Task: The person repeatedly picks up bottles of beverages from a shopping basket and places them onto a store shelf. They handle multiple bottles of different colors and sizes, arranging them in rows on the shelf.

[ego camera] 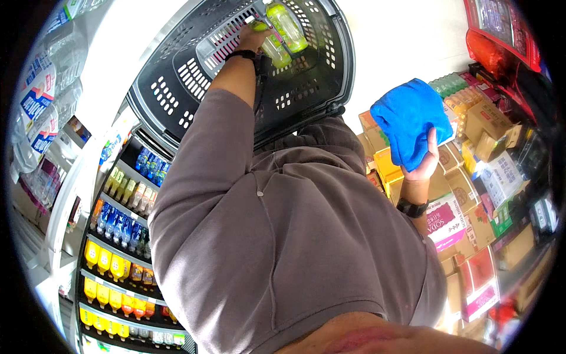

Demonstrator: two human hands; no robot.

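My left hand (253, 37) is inside a black plastic shopping basket (163, 79), at the top of the view. Its fingers close around the neck end of a bottle with a yellow-green label (276, 53). A second yellow-green bottle (287, 28) lies beside that one in the basket. Off to the right, my right hand (422, 166) is palm up with a folded blue cloth (411, 119) in it. The thumb lies along the cloth's edge, and the other fingers are mostly hidden beneath it.
Shelves of bottled drinks (115, 261) stand at the left. Large wrapped water bottles (40, 101) are at the far left. Stacked cardboard drink cartons (446, 217) fill the right side, with orange-capped bottles (462, 106) and green bottles (446, 84) behind.
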